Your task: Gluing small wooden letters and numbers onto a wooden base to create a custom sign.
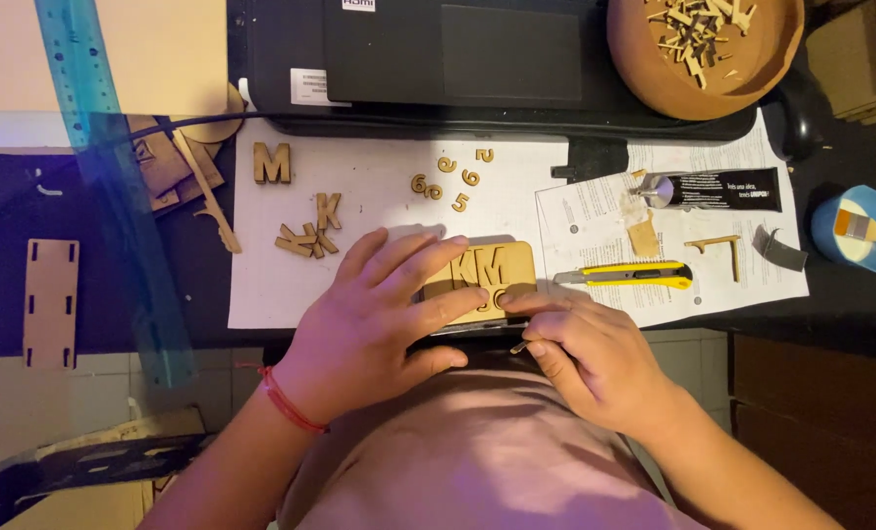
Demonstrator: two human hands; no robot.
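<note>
At the near table edge, the left hand [384,319] lies flat, fingers spread, pressing down a wooden plaque [485,280]. The right hand [595,358] pinches a small sliver [519,346] at the plaque's lower edge — possibly a toothpick, too small to tell. Two letters and one round character sit on the plaque already. Farther off, loose letters [305,211] and numerals [452,182] lie unplaced — fitting looks part done.

Dark desk [6,294], pale tiled floor [26,402]

Home craft desk, laptop [477,54], glue tube [717,188], utility knife [624,276], wooden cut-out letters [272,163]; brush [870,231]
</note>
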